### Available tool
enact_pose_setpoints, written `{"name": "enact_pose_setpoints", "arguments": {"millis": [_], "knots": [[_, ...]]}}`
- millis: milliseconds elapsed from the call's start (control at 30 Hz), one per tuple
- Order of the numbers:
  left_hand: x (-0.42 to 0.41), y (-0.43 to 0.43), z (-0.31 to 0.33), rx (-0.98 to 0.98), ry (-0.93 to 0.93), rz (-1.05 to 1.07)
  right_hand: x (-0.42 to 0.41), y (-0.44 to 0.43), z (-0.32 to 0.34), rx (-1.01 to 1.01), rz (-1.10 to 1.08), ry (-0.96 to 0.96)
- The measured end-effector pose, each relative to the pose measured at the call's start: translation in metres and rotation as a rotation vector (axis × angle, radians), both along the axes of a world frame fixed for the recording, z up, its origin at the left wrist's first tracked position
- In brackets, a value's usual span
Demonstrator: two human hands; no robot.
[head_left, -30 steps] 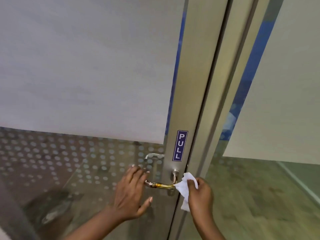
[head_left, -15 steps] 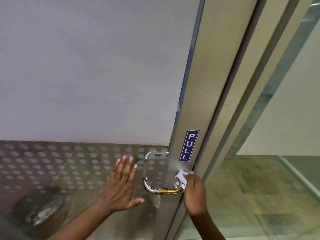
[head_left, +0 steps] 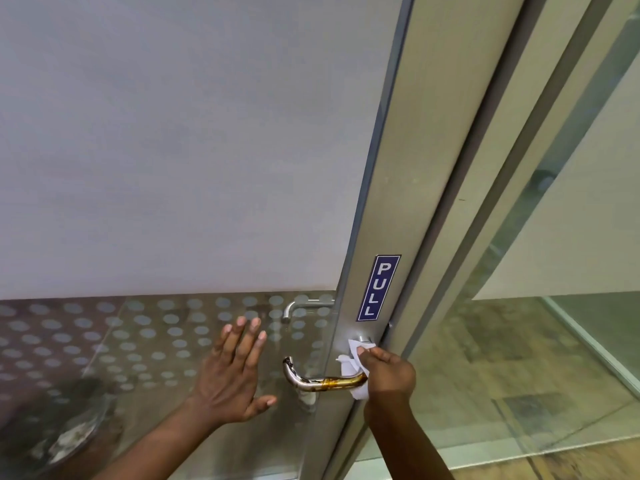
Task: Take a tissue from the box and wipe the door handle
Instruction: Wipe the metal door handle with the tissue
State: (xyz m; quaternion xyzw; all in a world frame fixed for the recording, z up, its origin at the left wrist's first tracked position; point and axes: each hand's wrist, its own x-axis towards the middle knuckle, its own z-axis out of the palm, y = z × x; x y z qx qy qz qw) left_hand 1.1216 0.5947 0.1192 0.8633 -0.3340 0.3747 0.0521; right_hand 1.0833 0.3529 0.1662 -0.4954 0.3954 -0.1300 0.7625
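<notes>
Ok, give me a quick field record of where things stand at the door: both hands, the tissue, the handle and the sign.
left hand: open, fingers spread, flat against the dotted glass door panel, not on the handle
right hand: closed on the crumpled white tissue
tissue: pressed at the base end of the handle, by the metal door frame
curved chrome lever handle: shaft and curved tip uncovered, brownish patch on the shaft
blue PULL sticker: on the frame above the handle
</notes>
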Motion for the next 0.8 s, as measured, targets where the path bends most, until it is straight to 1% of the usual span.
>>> {"name": "enact_pose_setpoints", "arguments": {"millis": [100, 167, 200, 267, 467, 533, 567, 600, 633, 667, 733, 767, 800], "knots": [[0.001, 0.001, 0.000, 0.000, -0.010, 0.001, -0.001, -0.003, 0.004, 0.085, -0.017, 0.014], [0.001, 0.001, -0.001, 0.000, -0.007, 0.007, -0.007, -0.004, 0.006, 0.050, -0.042, -0.017], [0.001, 0.000, -0.002, -0.003, -0.005, 0.012, -0.010, -0.003, 0.006, -0.017, -0.041, -0.038], [0.001, -0.001, -0.002, -0.012, 0.000, 0.023, -0.017, 0.001, 0.003, -0.217, -0.005, -0.074], [-0.002, -0.005, 0.000, -0.028, 0.004, 0.043, -0.025, 0.006, 0.000, -0.717, 0.058, -0.123], [-0.003, -0.004, 0.001, -0.026, 0.004, 0.044, -0.029, 0.004, -0.002, -0.837, 0.191, -0.062], [-0.003, -0.004, 0.002, -0.022, 0.004, 0.045, -0.033, 0.003, 0.001, -0.888, 0.260, -0.057], [-0.004, -0.005, 0.002, -0.019, 0.005, 0.047, -0.036, 0.001, 0.006, -0.946, 0.300, -0.100], [-0.005, -0.005, 0.002, -0.018, 0.005, 0.052, -0.041, -0.001, 0.017, -0.995, 0.432, -0.156], [-0.005, -0.006, 0.003, -0.017, 0.005, 0.057, -0.046, 0.001, 0.026, -1.074, 0.593, -0.121], [-0.004, -0.008, 0.003, -0.019, 0.001, 0.063, -0.048, -0.008, 0.025, -1.313, 0.650, -0.079], [-0.005, -0.009, 0.003, -0.021, -0.001, 0.067, -0.051, -0.012, 0.027, -1.334, 0.693, -0.067], [-0.004, -0.009, 0.003, -0.022, -0.004, 0.070, -0.052, -0.015, 0.029, -1.348, 0.663, -0.076]]}}
